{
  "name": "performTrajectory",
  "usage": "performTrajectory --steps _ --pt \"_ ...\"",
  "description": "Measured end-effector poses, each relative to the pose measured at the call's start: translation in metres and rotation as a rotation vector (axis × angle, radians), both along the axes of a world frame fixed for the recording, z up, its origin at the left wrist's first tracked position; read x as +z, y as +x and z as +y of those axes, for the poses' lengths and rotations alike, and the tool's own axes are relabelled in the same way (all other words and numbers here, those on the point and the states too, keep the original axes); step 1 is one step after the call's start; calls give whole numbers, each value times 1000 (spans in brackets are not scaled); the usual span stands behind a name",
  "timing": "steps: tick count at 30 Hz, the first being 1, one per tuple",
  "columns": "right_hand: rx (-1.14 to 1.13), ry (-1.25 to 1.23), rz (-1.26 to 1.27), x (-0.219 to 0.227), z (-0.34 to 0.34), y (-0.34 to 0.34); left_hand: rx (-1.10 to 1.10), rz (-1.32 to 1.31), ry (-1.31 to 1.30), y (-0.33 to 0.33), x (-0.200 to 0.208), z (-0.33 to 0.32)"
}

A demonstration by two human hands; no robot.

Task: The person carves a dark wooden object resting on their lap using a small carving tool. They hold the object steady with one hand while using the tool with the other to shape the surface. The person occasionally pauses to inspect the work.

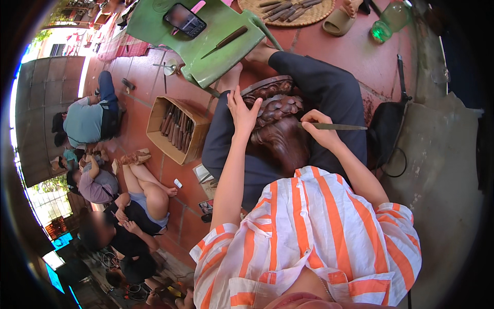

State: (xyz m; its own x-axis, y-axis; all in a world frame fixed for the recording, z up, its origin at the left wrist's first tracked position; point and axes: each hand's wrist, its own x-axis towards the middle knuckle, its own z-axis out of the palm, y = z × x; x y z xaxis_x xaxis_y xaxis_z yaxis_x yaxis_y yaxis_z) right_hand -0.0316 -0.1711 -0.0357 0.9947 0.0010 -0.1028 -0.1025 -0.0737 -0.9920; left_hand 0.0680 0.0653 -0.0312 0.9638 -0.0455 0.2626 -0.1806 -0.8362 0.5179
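A dark reddish-brown carved wooden piece (280,135) lies between my legs, with scalloped, rounded relief on its upper part and a smoother curved lower part. My left hand (243,112) lies along its left side, fingers stretched and thumb apart. On the other side, my right hand (320,130) is closed around a long, narrow metal file (350,127). One end of the file points at the carving, and the other sticks out to the right past my hand. My right fingers partly cover the file's middle.
Ahead stands a green plastic chair (221,64) bearing a phone (185,20) and a pointed wooden-handled tool (226,41). A cardboard box (193,149) of several wooden-handled tools stands left. Beyond are a woven tray (247,6) and green bottle (393,19). Several people sit at left.
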Motion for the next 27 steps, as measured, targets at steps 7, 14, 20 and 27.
performTrajectory --steps 7,14,20,27 --pt "-95 -206 -322 11 13 -8 -430 26 -221 -90 65 -58" --pt "-38 -179 -394 8 38 -12 -433 174 -355 -154 50 -86" --pt "-11 -69 -329 0 41 -8 -439 115 -373 -139 47 -82" --pt "-50 48 -188 -14 44 -2 -463 0 -349 -121 45 -92"
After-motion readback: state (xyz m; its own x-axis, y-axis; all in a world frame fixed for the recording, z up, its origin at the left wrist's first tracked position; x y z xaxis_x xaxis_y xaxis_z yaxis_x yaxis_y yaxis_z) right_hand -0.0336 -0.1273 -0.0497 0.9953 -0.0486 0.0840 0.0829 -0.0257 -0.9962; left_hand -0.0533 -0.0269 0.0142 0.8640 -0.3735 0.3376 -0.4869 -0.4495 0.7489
